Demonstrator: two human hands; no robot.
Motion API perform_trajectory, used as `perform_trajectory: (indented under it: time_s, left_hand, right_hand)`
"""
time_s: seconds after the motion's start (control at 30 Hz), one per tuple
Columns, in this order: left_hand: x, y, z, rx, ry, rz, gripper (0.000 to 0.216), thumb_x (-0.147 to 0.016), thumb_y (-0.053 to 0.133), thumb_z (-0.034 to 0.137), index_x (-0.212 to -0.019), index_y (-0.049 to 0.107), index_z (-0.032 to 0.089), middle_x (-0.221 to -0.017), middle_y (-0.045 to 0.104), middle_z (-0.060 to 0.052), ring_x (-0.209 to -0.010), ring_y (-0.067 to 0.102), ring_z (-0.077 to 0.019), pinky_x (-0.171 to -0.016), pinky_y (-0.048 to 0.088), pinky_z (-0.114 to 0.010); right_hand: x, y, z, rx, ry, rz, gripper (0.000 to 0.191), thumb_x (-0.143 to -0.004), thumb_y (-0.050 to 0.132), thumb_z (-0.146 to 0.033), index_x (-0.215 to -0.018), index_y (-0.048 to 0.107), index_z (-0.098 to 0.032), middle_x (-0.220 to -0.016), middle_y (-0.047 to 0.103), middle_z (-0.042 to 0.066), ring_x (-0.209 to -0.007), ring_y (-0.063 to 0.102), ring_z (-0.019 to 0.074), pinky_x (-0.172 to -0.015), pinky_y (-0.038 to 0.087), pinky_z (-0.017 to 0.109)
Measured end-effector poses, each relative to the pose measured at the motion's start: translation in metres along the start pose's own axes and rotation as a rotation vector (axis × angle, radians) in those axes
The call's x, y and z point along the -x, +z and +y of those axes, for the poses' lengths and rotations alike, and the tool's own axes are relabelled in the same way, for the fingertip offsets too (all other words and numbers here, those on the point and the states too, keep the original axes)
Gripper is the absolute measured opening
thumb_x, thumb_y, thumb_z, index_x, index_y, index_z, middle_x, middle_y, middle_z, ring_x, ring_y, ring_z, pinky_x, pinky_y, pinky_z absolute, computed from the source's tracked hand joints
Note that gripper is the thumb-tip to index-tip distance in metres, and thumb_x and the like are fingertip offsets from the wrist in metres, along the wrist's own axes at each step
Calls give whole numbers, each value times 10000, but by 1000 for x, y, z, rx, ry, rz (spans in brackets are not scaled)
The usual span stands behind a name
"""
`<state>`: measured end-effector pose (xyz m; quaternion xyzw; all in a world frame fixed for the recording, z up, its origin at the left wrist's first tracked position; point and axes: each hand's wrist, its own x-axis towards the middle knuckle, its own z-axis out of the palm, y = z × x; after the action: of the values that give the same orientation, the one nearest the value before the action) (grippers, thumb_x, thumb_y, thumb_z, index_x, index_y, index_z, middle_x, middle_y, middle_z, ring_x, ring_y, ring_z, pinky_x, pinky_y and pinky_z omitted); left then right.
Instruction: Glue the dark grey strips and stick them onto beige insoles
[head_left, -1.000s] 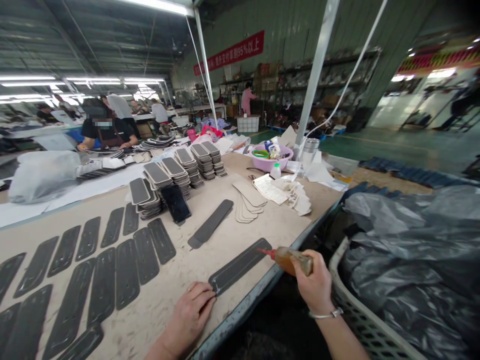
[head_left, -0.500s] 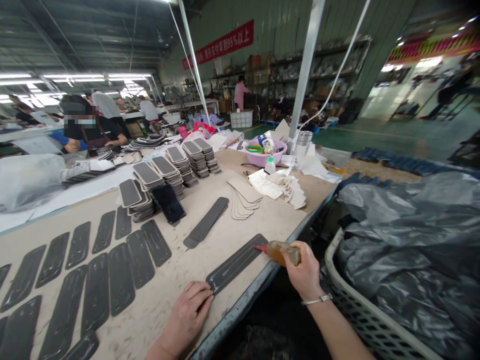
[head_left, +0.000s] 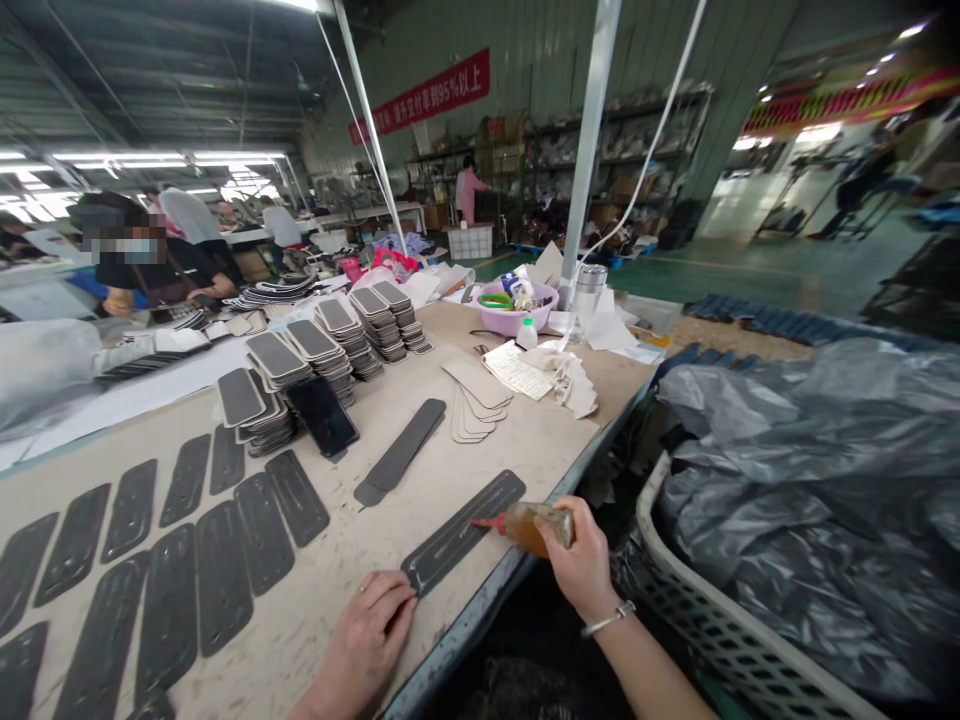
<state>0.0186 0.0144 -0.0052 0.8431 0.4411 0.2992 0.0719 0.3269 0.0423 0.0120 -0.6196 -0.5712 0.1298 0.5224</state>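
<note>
Head view, bottle (head_left: pixel 538 528): one, amber, red-nozzled, grasped in your right hand's (head_left: pixel 581 562) grip above the strip.
Strip (head_left: pixel 450 543): one, dark grey, glossy-lined, near the surface's (head_left: pixel 551 440) front edge; your left hand (head_left: pixel 367 632) touches its end, pinching unclear.

The left edge cuts off the plastic bag (head_left: pixel 45 358) and dark strips (head_left: pixel 19 668), the right hand (head_left: pixel 583 560) partly hides the amber bottle (head_left: pixel 527 528), and writing on the notepaper (head_left: pixel 519 370) is too small to read.

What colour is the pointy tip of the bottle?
The bottle's tip is red; it shows best in the head view.
</note>
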Motion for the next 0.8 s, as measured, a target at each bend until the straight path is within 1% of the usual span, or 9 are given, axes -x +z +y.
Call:
perform_trajectory:
  time_s: [0.1,0.17,0.23,0.3,0.47,0.7,0.8]
  left_hand:
    - [-1,1,0,-3,10,14,132,-882,509,181,-931,631,178,-928,633,-80,-865,612,-177,-824,526,-345]
    - [-1,2,0,3,11,12,135,-887,501,177,-944,623,173,-931,628,-86,-864,606,-176,-823,525,-348]
    - [-1,2,0,11,4,0,125,-888,504,167,-951,612,169,-938,619,-88,-876,595,-177,-825,521,-350]
    - [-1,2,1,15,1,-9,114,-882,517,156,-958,602,166,-949,612,-88,-894,585,-179,-826,516,-351]
    - [0,3,0,13,8,0,112,-875,523,142,-957,594,169,-949,608,-85,-905,577,-186,-838,510,-362]
    - [0,3,0,8,6,-10,125,-873,520,149,-970,596,170,-957,610,-84,-906,582,-188,-847,509,-366]
    - [-1,2,3,1,11,0,122,-877,511,155,-958,601,170,-944,615,-81,-894,588,-185,-848,510,-361]
  right_hand:
    - [-23,-11,14,72,21,119,207,-823,602,-393,-876,513,-214,-769,539,-8,-677,510,149,-648,426,281]
    - [-37,-15,22,111,21,176,222,-811,612,-404,-876,519,-213,-773,542,-10,-684,511,151,-656,421,283]
    - [-48,-16,28,135,2,189,225,-807,613,-407,-872,519,-213,-783,548,-8,-699,516,155,-668,418,287]
    - [-52,-14,32,146,-25,172,224,-808,607,-409,-863,516,-212,-791,551,-2,-717,520,160,-679,419,292]
    - [-48,-14,35,151,1,189,243,-804,601,-430,-857,511,-211,-770,545,-1,-701,518,165,-671,425,297]
    - [-35,-35,32,210,-16,197,241,-809,594,-433,-864,525,-209,-777,557,10,-691,524,169,-670,429,301]
    - [-28,-40,27,205,-18,204,244,-810,594,-435,-866,527,-208,-772,556,10,-682,523,166,-660,432,296]
